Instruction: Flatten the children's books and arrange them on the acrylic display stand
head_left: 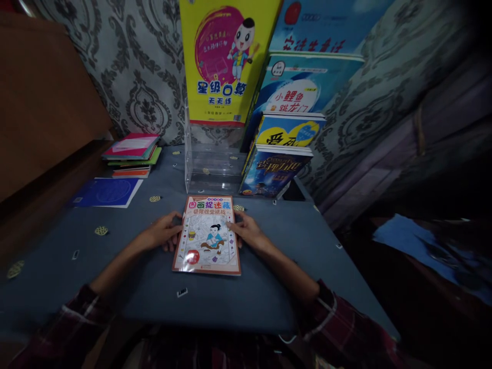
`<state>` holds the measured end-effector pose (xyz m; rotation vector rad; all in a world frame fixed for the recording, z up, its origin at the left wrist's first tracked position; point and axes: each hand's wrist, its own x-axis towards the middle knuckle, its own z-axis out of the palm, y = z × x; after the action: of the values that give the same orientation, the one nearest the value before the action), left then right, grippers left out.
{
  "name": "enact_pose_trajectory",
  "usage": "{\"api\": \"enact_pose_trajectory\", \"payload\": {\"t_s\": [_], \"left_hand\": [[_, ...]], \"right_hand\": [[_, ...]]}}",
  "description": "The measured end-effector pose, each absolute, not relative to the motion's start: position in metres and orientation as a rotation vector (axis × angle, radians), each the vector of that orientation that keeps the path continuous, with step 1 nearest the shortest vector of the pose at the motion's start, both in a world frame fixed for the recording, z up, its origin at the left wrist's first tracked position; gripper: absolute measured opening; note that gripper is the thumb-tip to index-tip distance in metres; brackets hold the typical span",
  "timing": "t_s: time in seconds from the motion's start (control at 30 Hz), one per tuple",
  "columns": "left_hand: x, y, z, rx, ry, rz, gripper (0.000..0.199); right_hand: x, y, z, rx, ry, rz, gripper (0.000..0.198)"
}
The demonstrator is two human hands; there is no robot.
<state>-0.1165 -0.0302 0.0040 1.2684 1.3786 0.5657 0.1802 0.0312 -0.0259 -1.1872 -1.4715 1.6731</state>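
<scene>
Between my two hands is a thin picture book [209, 238] with an orange border, coloured title characters and a cartoon figure on its cover. My left hand [164, 233] grips its left edge, thumb near the cover and fingers curled partly beneath. On the opposite edge my right hand [246, 230] holds the book, with the thumb lying over the cover. The book is face up, slightly tilted, over the dark tabletop; whether its lower edge touches the table I cannot tell. Just behind it stands a clear acrylic book rack [188, 154], its lower left tiers showing no books.
A yellow workbook [226, 61] stands upright in the rack's left column. The right column holds several books, a dark blue book [274, 171] in front. At left lie a stack of booklets [132, 148] and a blue booklet [107, 192] on the grey-blue table [146, 287].
</scene>
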Motion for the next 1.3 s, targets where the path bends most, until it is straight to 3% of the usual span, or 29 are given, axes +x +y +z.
{"api": "enact_pose_trajectory", "payload": {"t_s": [0.2,0.57,0.67,0.83,1.0,1.3], "left_hand": [[-0.116,-0.012,0.016,1.912,1.727,0.552,0.022],[-0.1,0.008,-0.009,2.349,1.815,0.54,0.035],[-0.1,0.009,-0.01,2.346,1.818,0.527,0.034],[-0.098,0.013,-0.003,2.337,1.823,0.441,0.032],[-0.096,0.018,-0.006,2.389,1.825,0.44,0.034],[-0.098,0.02,-0.022,2.486,1.837,0.484,0.045]], "right_hand": [[0.184,0.031,-0.024,-1.192,-1.51,1.687,0.069],[0.191,0.026,-0.013,-1.267,-1.766,1.575,0.063],[0.193,0.028,-0.006,-1.356,-1.957,1.339,0.056],[0.181,0.032,0.008,-1.369,-2.324,0.634,0.031],[0.139,0.039,0.009,-1.019,-2.561,0.429,0.027],[0.087,0.056,-0.016,-0.949,-2.656,0.383,0.065]]}}
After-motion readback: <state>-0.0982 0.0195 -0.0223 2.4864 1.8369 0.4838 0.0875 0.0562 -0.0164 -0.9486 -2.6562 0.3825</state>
